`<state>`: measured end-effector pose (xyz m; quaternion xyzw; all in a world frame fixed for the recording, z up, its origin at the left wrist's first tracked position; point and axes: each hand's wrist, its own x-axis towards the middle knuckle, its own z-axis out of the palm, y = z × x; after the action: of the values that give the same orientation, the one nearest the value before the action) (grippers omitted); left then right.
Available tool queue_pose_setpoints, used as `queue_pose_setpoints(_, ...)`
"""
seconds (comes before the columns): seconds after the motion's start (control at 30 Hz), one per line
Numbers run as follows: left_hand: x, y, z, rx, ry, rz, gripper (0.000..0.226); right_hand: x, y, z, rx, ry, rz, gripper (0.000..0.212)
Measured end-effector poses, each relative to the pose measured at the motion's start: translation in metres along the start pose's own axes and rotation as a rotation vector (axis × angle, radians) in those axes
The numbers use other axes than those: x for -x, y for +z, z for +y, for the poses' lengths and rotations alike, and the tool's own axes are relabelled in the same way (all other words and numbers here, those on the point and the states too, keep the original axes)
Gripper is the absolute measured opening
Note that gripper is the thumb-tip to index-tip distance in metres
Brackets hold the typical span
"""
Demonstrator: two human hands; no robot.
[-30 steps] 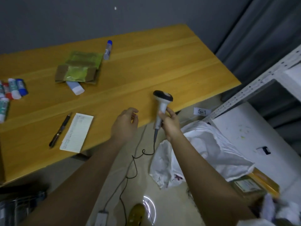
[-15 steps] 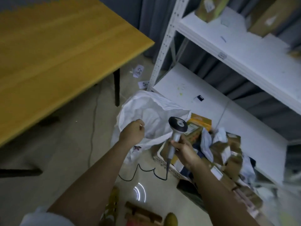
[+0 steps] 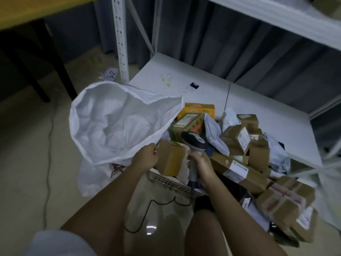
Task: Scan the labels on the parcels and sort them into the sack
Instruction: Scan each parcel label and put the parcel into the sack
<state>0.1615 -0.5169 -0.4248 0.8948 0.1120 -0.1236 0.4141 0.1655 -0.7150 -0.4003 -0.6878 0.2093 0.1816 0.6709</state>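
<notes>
Many parcels (image 3: pixel 238 143) are lying heaped on the low white shelf (image 3: pixel 258 104), just right of the white sack (image 3: pixel 114 124) gaping open on the floor. I am pinching the sack's near rim with my left hand (image 3: pixel 146 159). My right hand (image 3: pixel 200 167) is gripping the scanner (image 3: pixel 194 145) by its handle above the brown box (image 3: pixel 170 157).

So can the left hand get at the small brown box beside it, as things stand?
Probably not straight away: the left hand grips the sack rim. The small brown box lies right beside it, unobstructed, once it lets go.
</notes>
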Motion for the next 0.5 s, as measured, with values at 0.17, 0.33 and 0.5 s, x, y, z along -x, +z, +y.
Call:
queue_pose_setpoints(0.17, -0.027, 0.061, -0.024, -0.058, 0.045, 0.059, 0.024, -0.043, 0.000, 0.044, -0.035, -0.154, -0.016, 0.037)
queue_pose_setpoints(0.33, -0.007, 0.084, -0.036, 0.028, 0.134, 0.145, 0.023, -0.026, -0.002, 0.054, -0.062, -0.291, 0.029, 0.034)
queue_pose_setpoints(0.5, 0.013, 0.089, -0.039, 0.036, 0.223, 0.170, 0.028, 0.013, -0.024, 0.045, -0.104, -0.388, 0.052, 0.020)
